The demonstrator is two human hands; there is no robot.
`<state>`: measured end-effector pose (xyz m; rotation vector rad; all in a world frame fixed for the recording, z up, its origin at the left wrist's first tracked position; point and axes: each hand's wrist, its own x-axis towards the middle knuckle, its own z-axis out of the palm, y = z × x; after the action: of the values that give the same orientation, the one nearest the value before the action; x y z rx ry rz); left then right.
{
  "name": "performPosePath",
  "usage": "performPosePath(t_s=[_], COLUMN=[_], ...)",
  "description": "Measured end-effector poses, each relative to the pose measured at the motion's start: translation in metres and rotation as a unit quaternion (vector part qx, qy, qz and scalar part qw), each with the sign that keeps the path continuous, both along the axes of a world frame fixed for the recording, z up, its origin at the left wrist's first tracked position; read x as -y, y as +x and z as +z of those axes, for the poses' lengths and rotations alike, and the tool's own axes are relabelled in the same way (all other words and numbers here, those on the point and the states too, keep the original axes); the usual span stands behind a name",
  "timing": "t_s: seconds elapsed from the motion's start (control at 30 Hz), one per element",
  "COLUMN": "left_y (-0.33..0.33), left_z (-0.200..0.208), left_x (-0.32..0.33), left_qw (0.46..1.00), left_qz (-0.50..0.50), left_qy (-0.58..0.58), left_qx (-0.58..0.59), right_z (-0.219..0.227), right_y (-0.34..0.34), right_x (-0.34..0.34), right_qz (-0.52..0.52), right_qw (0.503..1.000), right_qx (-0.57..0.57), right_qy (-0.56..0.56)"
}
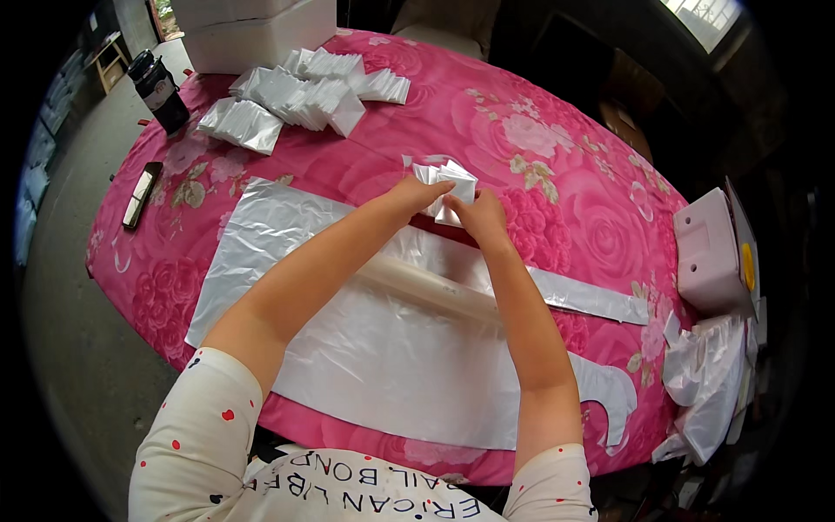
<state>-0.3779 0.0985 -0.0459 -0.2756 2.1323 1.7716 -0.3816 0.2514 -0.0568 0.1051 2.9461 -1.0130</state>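
Over the far middle of the table, my left hand [416, 197] and my right hand [483, 216] meet at a small bundle of folded white plastic packets [452, 181]. Fingers of both hands are closed on it, with the thumbs on its near face. Spread flat below my forearms lies a thin white plastic sheet [391, 374], cut like an apron with a curved strap at its right end. A pale tube or roll [426, 285] rests across the sheet, partly hidden by my right forearm.
A pink floral cloth [600, 230] covers the table. Several stacks of folded packets [296, 91] lie far left, before a white foam box [257, 35]. A dark bottle [159, 91] and a phone [142, 196] stand leftward. Rightward are a white box [709, 248] and crumpled plastic [704, 374].
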Motion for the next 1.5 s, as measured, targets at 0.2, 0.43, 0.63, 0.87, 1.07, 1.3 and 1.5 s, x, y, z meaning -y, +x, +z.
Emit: performPosePath(t_s=[0.2, 0.43, 0.63, 0.87, 1.07, 1.3, 1.5], left_y=[-0.016, 0.066, 0.172, 0.209, 0.209, 0.218, 0.224], left_z=[-0.029, 0.029, 0.023, -0.034, -0.037, -0.031, -0.046], left_x=[0.007, 0.007, 0.022, 0.02, 0.008, 0.012, 0.016], left_qw=[0.996, 0.959, 0.852, 0.906, 0.901, 0.927, 0.884], left_qz=[0.048, 0.006, -0.071, -0.035, -0.009, -0.05, -0.069], left_qy=[-0.08, 0.07, -0.094, 0.03, 0.097, 0.0, -0.06], left_qx=[-0.008, -0.275, -0.51, -0.421, -0.422, -0.372, -0.458], right_z=[0.012, 0.043, 0.046, -0.009, -0.026, -0.04, -0.022], right_y=[0.006, 0.061, 0.179, 0.215, 0.219, 0.21, 0.211], right_x=[0.016, 0.008, 0.012, 0.009, 0.02, 0.002, 0.008], right_qz=[0.052, 0.153, 0.247, 0.233, 0.287, 0.266, 0.175], right_qw=[0.995, 0.864, 0.89, 0.872, 0.886, 0.929, 0.932], right_qx=[0.038, -0.021, -0.032, 0.045, -0.058, -0.083, 0.034], right_qy=[-0.078, -0.479, -0.381, -0.428, -0.359, -0.245, -0.314])
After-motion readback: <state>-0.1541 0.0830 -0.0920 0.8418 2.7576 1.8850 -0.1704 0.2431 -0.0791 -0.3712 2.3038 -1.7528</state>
